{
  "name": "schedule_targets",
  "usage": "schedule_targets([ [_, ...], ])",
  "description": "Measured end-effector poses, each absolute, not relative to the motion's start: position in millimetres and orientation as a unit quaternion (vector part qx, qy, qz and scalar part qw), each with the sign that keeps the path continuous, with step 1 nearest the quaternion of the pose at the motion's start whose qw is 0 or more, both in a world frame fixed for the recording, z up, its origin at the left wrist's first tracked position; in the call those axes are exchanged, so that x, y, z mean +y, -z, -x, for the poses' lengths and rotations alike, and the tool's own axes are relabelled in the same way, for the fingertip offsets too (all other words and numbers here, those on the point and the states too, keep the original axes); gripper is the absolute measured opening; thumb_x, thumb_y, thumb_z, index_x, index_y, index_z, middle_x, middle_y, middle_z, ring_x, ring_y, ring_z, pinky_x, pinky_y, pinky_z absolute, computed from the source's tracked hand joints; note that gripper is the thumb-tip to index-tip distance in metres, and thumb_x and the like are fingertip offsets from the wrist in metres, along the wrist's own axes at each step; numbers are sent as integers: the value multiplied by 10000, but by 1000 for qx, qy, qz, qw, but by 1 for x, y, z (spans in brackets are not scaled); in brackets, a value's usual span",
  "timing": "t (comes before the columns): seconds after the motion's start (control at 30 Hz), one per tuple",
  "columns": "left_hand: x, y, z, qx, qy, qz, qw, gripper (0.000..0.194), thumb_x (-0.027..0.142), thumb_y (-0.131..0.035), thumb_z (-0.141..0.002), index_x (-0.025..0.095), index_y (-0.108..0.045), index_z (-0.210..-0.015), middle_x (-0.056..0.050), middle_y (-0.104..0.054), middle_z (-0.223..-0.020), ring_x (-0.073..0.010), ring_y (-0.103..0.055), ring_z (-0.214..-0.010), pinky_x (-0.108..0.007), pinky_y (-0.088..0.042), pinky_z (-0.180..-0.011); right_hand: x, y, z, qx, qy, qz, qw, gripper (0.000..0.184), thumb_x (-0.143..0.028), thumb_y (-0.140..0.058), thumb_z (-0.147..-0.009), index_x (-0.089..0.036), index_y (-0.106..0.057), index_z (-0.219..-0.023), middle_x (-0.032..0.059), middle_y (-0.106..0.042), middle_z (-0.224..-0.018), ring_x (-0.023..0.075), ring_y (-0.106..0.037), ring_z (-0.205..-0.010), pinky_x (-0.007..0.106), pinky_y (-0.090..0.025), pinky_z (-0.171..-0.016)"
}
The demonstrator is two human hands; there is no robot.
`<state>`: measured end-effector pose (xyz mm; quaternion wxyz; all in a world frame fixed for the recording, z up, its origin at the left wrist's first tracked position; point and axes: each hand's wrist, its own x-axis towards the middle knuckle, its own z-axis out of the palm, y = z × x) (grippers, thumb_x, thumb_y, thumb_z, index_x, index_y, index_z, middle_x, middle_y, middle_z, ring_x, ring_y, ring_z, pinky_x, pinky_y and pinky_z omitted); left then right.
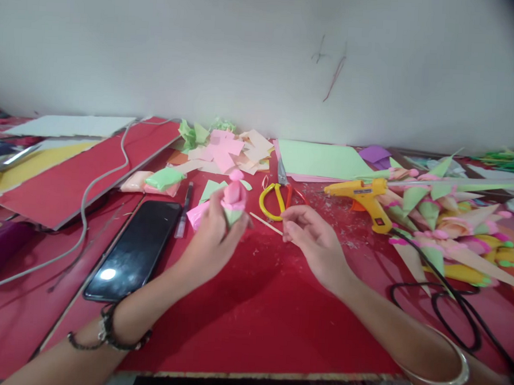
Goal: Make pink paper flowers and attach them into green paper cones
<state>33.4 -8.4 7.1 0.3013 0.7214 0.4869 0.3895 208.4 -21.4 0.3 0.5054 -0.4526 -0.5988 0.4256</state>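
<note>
My left hand [214, 230] is wrapped round a small pink and green paper craft piece [233, 200], held upright with a round pink knob at its top. Its lower part is hidden by my fingers. Between the fingertips of my right hand [315, 241] is the end of a thin pale stick [265, 223], which points left toward the craft piece without touching it. Scissors with yellow and red handles [272, 202] lie just beyond my right hand. A pink paper piece [198, 214] shows behind my left hand.
A yellow glue gun [364, 199] with a black cord lies at right, by a heap of paper craft pieces [442, 231]. A phone [135, 249] and a pen [185, 209] lie left. Paper scraps [222, 150] and green sheets [319, 158] sit near the wall.
</note>
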Motion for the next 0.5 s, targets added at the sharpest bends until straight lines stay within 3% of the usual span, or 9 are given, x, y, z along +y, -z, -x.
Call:
schedule_targets([
  [0.07,2,-9,-26,535,-389,-718,217,241,261,-389,-820,170,-330,-1035,-27,-587,-846,-175,-550,-876,-446,-242,-941,-21,-1,-209,-609,-413,468,489,76,-251,-479,-776,-199,-522,-812,-17,-501,-701,90,-475,-605,226,-398,-576],
  [0.13,10,-7,-21,571,-388,-693,208,227,249,-388,-814,174,-324,-1018,-30,-610,-851,-185,-548,-921,-462,-214,-953,-20,-1,-209,-622,-403,479,469,74,-235,-475,-775,-192,-532,-797,-19,-505,-681,87,-469,-590,218,-385,-553],
  [0.27,19,-1,-17,573,-418,-639,297,171,273,-390,-810,185,-329,-943,-35,-605,-873,-170,-561,-894,-370,-361,-844,-20,2,-210,-632,-411,489,439,75,-222,-471,-775,-186,-535,-791,-24,-498,-657,81,-451,-566,206,-376,-528],
  [0.5,4,-6,-32,505,-436,-611,426,113,228,-390,-817,183,-338,-905,5,-588,-814,-110,-579,-827,-260,-411,-794,-19,12,-209,-680,-388,480,396,83,-181,-471,-774,-195,-533,-828,8,-557,-807,113,-534,-747,230,-438,-666],
])
